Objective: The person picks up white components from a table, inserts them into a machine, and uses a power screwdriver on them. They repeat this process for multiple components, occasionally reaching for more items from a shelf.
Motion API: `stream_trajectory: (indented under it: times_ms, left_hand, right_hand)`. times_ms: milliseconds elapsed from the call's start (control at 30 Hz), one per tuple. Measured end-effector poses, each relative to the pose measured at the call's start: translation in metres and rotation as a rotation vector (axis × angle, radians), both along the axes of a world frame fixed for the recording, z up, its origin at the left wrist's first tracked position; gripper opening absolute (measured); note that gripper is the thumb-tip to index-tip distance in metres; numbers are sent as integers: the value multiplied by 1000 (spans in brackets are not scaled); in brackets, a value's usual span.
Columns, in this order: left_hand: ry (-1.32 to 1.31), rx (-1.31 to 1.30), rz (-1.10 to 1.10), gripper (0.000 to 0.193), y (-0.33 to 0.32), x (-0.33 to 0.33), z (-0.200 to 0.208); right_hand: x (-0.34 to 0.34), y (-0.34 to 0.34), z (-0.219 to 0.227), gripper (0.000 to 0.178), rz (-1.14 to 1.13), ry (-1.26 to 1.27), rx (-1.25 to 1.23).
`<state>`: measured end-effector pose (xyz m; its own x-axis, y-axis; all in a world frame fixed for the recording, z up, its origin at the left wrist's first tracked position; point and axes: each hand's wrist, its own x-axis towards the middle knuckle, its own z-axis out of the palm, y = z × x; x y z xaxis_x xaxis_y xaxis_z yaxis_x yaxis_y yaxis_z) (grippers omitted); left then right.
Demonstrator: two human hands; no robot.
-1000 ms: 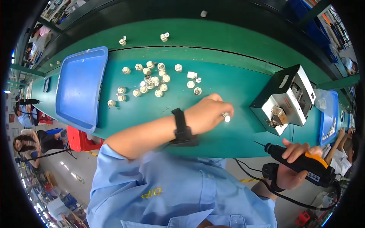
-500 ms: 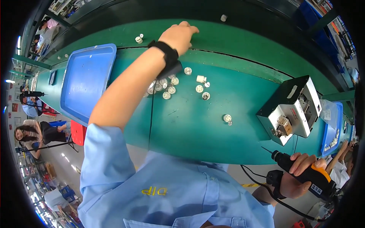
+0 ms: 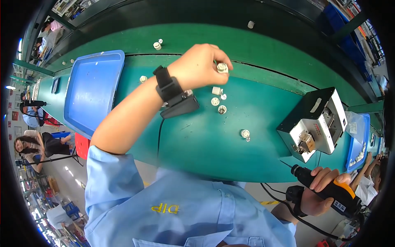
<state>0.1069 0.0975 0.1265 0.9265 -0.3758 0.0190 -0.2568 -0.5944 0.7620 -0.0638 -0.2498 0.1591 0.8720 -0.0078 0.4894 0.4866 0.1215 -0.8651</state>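
Here a small white round part [image 3: 222,67] is pinched between the fingertips of the left hand [image 3: 200,66], raised above the green bench [image 3: 255,49], well left of the grey screw-feeder box [image 3: 314,123]. The right hand [image 3: 325,193] is clenched around a black and orange electric screwdriver [image 3: 329,191], below that box and off the bench edge. More white parts [image 3: 217,99] lie left of the box, one lone part [image 3: 245,133] nearer it. Since the pinch is light, the part could probably be dropped and rolled among the loose ones; the wrist strap's cord [image 3: 158,140] could also be dragged through them.
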Motion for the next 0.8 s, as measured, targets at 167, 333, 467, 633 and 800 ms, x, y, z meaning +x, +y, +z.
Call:
stream_trajectory:
  times_ms: [167, 333, 467, 633, 800]
  left_hand:
    - [138, -87, 6, 28, -11, -12, 3]
    - [189, -144, -24, 30, -19, -18, 9]
    - [168, -173, -92, 34, -20, -19, 1]
    - [19, -111, -153, 24, -26, -12, -17]
    - [-282, 328, -331, 14, -45, -7, -57]
  right_hand:
    - [-3, 2, 2, 46, -5, -1, -12]
    - [-5, -1, 1, 46, 0, 5, -17]
    - [-4, -1, 0, 45, -17, 4, -14]
    - [-3, -2, -3, 45, -20, -1, -13]
    - [-7, 6, -2, 45, -121, 14, 23]
